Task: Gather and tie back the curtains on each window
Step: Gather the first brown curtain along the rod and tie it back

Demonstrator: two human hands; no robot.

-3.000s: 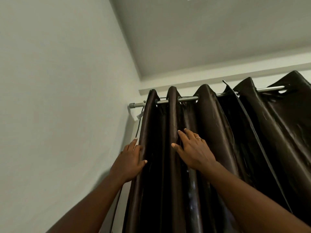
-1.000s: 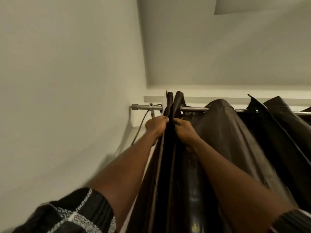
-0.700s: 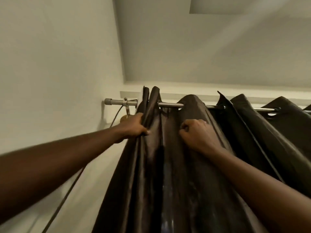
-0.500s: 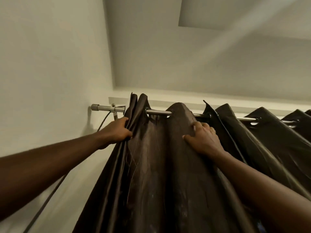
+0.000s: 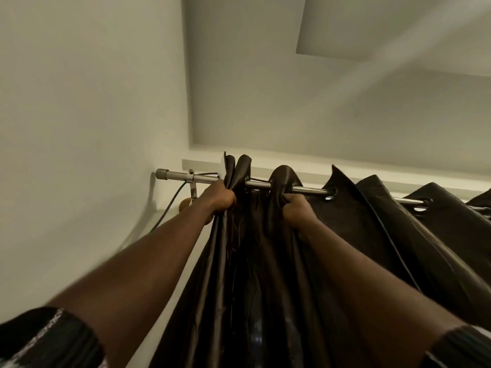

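You are gripping the dark curtain (image 5: 265, 261) at mid-frame, just under the rod (image 5: 308, 189). Your left hand (image 5: 219, 199) is fisting the bunched outer folds near the rod's left end. Your right hand (image 5: 296, 208) is curling its fingers tight around the next fold, to the right.

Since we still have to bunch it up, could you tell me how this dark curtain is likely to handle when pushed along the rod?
The curtain looks floppy, folding where the left hand clutches it. Its sheen suggests a slippery grip. Its eyelets should slide along the rod.
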